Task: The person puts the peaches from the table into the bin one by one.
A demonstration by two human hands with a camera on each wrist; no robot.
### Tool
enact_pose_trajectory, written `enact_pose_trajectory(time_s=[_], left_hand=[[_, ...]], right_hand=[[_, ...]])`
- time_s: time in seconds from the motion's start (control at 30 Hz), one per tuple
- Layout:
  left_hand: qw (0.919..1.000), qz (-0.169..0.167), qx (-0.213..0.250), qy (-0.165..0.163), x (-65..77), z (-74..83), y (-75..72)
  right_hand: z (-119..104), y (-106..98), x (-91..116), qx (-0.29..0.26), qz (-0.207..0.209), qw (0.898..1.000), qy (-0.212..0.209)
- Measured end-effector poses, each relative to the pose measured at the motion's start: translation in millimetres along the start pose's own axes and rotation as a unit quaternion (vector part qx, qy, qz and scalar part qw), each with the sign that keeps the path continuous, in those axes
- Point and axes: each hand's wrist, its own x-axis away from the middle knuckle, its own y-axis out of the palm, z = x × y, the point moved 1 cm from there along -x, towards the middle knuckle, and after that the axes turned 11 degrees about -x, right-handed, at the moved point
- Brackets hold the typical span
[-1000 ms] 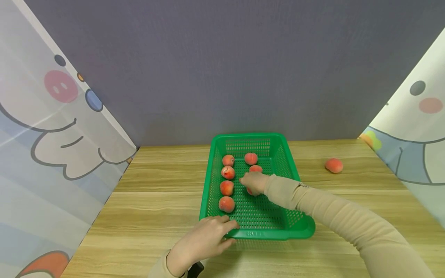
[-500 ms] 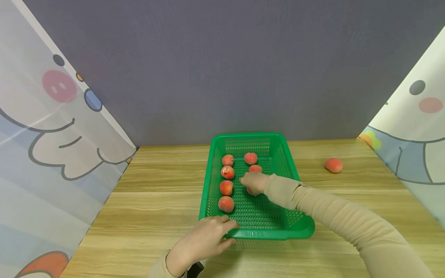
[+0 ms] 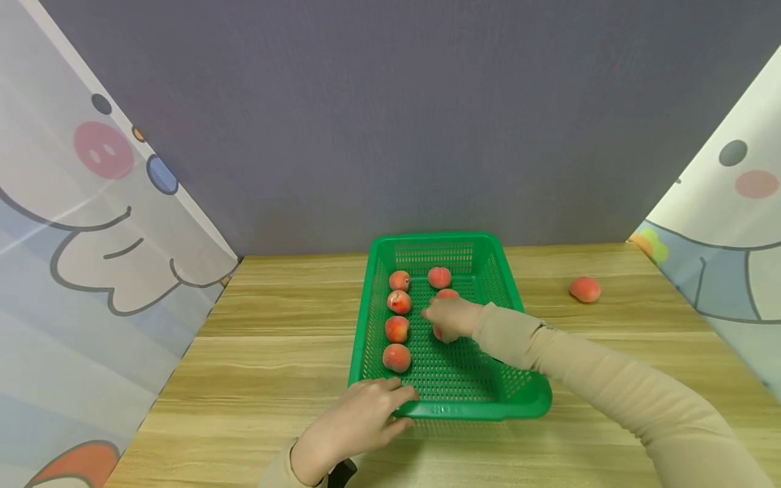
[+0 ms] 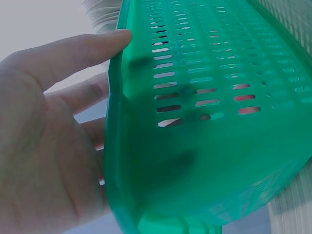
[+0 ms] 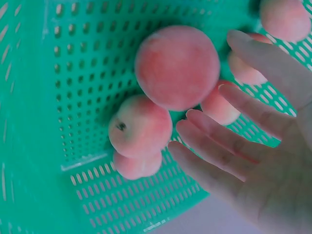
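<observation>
A green plastic basket [image 3: 457, 411] holds several peaches. Its near rim is gripped by my left hand [image 3: 369, 415], with the thumb on the outer side and the fingers over the edge, as the left wrist view shows. Inside, peaches line the left side, among them a red-orange peach [image 3: 397, 329]. A second row has a peach [image 3: 439, 277] at the back and others partly covered by my right hand [image 3: 453, 318]. In the right wrist view that hand's fingers are extended and spread beside a peach [image 5: 178, 68], a small gap between them.
One more peach [image 3: 585, 289] lies on the wooden table [image 3: 274, 352], right of the basket. A dark grey panel [image 3: 427, 135] stands behind the table. Printed cartoon curtains [image 3: 732, 271] hang at both sides.
My right hand has shifted slightly to the right and its forearm has moved a little. My left hand stays on the rim; the basket and peaches look unmoved.
</observation>
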Motion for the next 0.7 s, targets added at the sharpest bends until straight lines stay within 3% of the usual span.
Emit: enact_pose_trajectory(time_s=[0.23,0.53,0.7], left_hand=[[0.9999,-0.01,0.012,-0.004,0.8,-0.3,0.2],[0.9999,-0.005,0.011,0.0,0.6,-0.4,0.7],[0.9999,-0.006,0.013,0.0,0.6,-0.3,1.1]], right_hand=[[-2.3,-19.4,13.2,-0.046,0.006,0.999,0.004],[6.2,-44.1,29.0,-0.042,0.069,0.996,-0.043],[14.6,-52.1,40.2,-0.047,0.096,0.993,-0.041]])
